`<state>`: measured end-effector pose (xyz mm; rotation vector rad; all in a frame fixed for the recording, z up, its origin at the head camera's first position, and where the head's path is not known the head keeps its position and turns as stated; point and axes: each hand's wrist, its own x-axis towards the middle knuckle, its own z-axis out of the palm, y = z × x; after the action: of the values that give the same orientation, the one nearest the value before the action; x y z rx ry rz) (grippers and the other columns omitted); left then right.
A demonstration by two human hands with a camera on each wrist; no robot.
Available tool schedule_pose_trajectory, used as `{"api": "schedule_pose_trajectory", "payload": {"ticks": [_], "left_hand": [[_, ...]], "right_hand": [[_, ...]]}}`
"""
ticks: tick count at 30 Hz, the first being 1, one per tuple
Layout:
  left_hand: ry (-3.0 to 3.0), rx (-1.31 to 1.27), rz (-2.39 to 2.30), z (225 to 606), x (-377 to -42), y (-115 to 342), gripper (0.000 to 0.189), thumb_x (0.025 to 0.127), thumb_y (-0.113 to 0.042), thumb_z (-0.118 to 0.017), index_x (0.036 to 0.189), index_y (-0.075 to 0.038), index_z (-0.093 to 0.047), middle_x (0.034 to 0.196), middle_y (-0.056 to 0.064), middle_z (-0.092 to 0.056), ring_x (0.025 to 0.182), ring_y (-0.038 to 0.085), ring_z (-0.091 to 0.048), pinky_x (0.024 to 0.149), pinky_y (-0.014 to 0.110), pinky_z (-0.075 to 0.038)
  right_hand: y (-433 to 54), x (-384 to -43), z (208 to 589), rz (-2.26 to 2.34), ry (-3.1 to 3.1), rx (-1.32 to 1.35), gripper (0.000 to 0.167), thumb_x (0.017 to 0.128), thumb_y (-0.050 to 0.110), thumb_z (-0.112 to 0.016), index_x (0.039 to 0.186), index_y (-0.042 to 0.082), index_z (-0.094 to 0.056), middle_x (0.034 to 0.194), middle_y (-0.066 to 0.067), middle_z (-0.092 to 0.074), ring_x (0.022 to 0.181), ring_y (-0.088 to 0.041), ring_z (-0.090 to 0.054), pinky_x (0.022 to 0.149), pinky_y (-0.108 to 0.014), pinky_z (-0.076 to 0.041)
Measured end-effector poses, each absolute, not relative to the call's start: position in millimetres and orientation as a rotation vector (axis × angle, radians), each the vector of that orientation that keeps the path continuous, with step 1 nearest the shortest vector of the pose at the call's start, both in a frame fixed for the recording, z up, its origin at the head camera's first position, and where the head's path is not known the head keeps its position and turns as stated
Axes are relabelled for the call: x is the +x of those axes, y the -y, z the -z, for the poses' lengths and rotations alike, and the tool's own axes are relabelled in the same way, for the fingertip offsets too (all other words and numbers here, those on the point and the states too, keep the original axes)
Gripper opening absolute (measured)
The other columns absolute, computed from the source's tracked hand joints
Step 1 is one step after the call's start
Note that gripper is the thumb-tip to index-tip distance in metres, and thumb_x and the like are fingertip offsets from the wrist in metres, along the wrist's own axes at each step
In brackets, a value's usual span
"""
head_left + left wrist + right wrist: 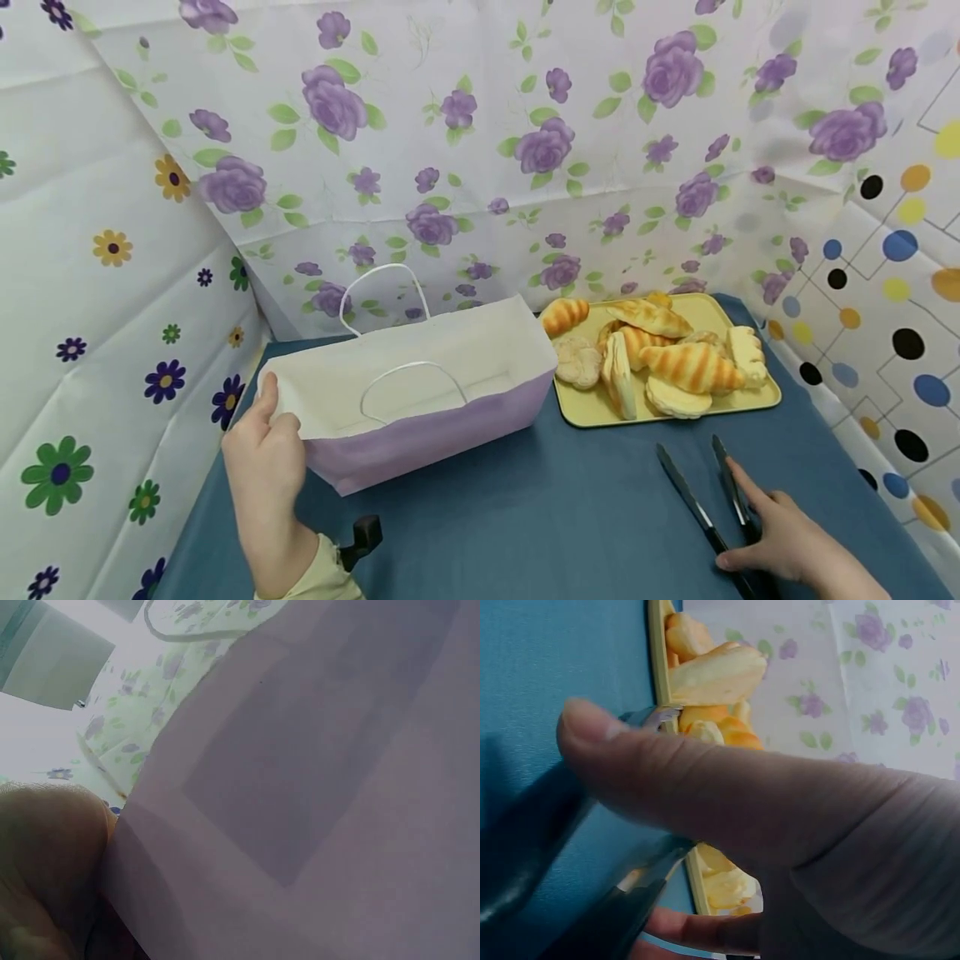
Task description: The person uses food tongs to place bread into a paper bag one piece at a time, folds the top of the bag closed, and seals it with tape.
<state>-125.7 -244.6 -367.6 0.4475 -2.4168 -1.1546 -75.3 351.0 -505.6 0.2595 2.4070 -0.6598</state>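
A paper bag (435, 442), purple outside and white inside with two white handles, stands with its mouth wide. At its left end my left hand (262, 458) pinches the rim. The bag's purple side fills most of the left wrist view. Low on the right, my right hand (787, 533) holds a pair of black-handled tongs (693, 496) whose arms are spread apart. My thumb is on one arm and my index finger stretches along the other, the tips pointing toward a yellow tray (600, 417) of bread pieces (690, 369).
A blue cloth (570, 517) covers the table. Flower-printed sheets (480, 167) hang behind and on the left, and a dotted sheet (900, 358) on the right. The tray stands close to the bag's right end. A black wrist device (363, 537) sits by the left sleeve.
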Motion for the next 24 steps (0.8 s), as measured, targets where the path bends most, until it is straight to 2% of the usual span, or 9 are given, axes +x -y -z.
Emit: {"api": "schedule_pose_trajectory", "payload": {"ticks": [3, 8, 14, 17, 20, 22, 24], "left_hand": [[2.418, 0.435, 1.159, 368, -125, 245, 0.058, 0.099, -0.007, -0.035, 0.156, -0.003, -0.050, 0.163, 0.007, -0.044, 0.049, 0.024, -0.036, 0.052, 0.035, -0.033], [2.412, 0.423, 1.173, 369, -124, 247, 0.058, 0.099, -0.007, -0.036, 0.156, -0.003, -0.050, 0.162, 0.007, -0.045, 0.040, 0.018, -0.025, 0.044, 0.034, -0.031], [2.421, 0.433, 1.168, 368, -124, 245, 0.059, 0.099, -0.006, -0.037, 0.157, -0.003, -0.048, 0.163, 0.008, -0.043, 0.040, 0.018, -0.025, 0.045, 0.033, -0.032], [2.424, 0.437, 1.174, 367, -125, 244, 0.059, 0.099, -0.005, -0.037, 0.158, -0.003, -0.047, 0.163, 0.008, -0.042, 0.041, 0.018, -0.026, 0.049, 0.034, -0.033], [2.425, 0.435, 1.187, 367, -126, 244, 0.060, 0.099, -0.005, -0.037, 0.159, -0.005, -0.046, 0.164, 0.008, -0.041, 0.040, 0.017, -0.026, 0.049, 0.034, -0.033], [2.425, 0.432, 1.194, 367, -126, 244, 0.060, 0.100, -0.005, -0.037, 0.159, -0.005, -0.045, 0.164, 0.009, -0.040, 0.039, 0.017, -0.026, 0.046, 0.033, -0.032], [2.432, 0.433, 1.203, 367, -125, 244, 0.061, 0.100, -0.006, -0.037, 0.160, -0.005, -0.044, 0.165, 0.010, -0.039, 0.039, 0.018, -0.028, 0.044, 0.033, -0.032]], "right_hand": [[-351, -76, 507, 0.652, -2.415, 0.277, 0.155, 0.066, 0.062, -0.096, 0.170, 0.005, 0.004, 0.125, -0.053, -0.040, 0.109, -0.063, -0.057, 0.084, -0.069, -0.051], [-349, -76, 513, 0.652, -2.428, 0.250, 0.161, 0.064, 0.065, -0.096, 0.169, 0.006, 0.011, 0.121, -0.044, -0.049, 0.106, -0.054, -0.060, 0.084, -0.066, -0.051], [-345, -78, 521, 0.683, -2.437, 0.261, 0.169, 0.062, 0.059, -0.100, 0.167, 0.011, 0.023, 0.120, -0.046, -0.050, 0.101, -0.049, -0.062, 0.079, -0.061, -0.053], [-347, -78, 521, 0.695, -2.466, 0.229, 0.169, 0.066, 0.052, -0.100, 0.164, 0.012, 0.031, 0.122, -0.048, -0.050, 0.104, -0.052, -0.062, 0.078, -0.060, -0.054], [-351, -79, 523, 0.707, -2.485, 0.195, 0.164, 0.072, 0.044, -0.099, 0.162, 0.010, 0.035, 0.129, -0.054, -0.046, 0.110, -0.061, -0.058, 0.080, -0.060, -0.054], [-354, -79, 524, 0.715, -2.476, 0.187, 0.156, 0.078, 0.040, -0.095, 0.162, 0.002, 0.030, 0.135, -0.057, -0.040, 0.117, -0.068, -0.053, 0.083, -0.062, -0.053], [-357, -78, 524, 0.693, -2.462, 0.211, 0.146, 0.082, 0.045, -0.091, 0.162, -0.011, 0.018, 0.142, -0.058, -0.035, 0.123, -0.071, -0.047, 0.088, -0.066, -0.051]]}}
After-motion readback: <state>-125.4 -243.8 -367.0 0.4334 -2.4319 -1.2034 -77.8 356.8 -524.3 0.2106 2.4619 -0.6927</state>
